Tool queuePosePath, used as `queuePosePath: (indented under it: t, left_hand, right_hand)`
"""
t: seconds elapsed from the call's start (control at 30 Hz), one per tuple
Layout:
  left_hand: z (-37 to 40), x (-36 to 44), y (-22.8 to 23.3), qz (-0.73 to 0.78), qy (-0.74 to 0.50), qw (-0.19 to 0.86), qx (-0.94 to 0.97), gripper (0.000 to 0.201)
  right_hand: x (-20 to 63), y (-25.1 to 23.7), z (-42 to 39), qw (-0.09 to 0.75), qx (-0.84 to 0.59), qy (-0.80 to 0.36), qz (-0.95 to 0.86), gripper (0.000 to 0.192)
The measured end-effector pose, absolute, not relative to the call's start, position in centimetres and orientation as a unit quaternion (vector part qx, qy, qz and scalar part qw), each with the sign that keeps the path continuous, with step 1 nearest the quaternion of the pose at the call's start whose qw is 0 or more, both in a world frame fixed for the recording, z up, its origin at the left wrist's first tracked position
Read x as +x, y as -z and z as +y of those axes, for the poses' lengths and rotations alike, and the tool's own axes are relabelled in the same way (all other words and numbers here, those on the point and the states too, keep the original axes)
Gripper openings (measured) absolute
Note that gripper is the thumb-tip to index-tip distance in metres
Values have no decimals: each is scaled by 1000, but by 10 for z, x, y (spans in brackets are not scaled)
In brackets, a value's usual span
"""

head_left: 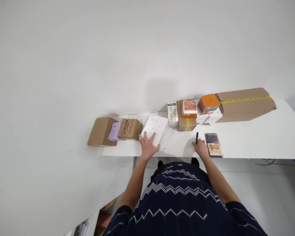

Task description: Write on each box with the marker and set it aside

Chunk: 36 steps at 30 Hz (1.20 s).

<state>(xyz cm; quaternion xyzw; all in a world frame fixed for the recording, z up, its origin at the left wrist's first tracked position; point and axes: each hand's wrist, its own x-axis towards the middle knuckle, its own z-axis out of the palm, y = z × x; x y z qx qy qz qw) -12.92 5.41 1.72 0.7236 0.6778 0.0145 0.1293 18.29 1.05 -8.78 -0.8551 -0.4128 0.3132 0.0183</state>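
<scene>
My left hand [147,146] lies spread flat on the white dotted mailer [154,132] at the bench [255,141] front edge; right hand [201,147] pinches the black pen [197,137]. I'd keep the mailer pinned flat while writing.

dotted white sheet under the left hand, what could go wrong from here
The left hand presses the dotted white sheet near the table's front edge, so a pull might crease it or slide it off. The right hand holds a black pen upright, which could mark the sheet or nudge the small booklet beside it.
</scene>
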Motion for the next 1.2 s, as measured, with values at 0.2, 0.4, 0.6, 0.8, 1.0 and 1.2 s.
queuePosePath:
  t: [0.2,0.4,0.6,0.8,1.0,1.2]
  left_hand:
    - [9,-159,-24,640,5,226,734,74]
    - [15,-154,-30,545,-19,321,775,71]
    - [22,-126,-22,508,-144,426,735,70]
    - [32,-117,0,664,-268,489,498,66]
    - [33,-121,-8,614,-314,507,518,45]
    - [21,-134,-16,607,-422,505,446,39]
  right_hand:
    - [178,90,10,42,-842,-346,-412,23]
    - [168,61,2,146,-806,-409,-401,12]
    - [154,26,8,334,-741,-459,-360,28]
    - [155,17,6,313,-730,-445,-413,52]
    - [148,15,4,343,-711,-366,-494,51]
    - [144,7,-4,425,-647,-397,-492,52]
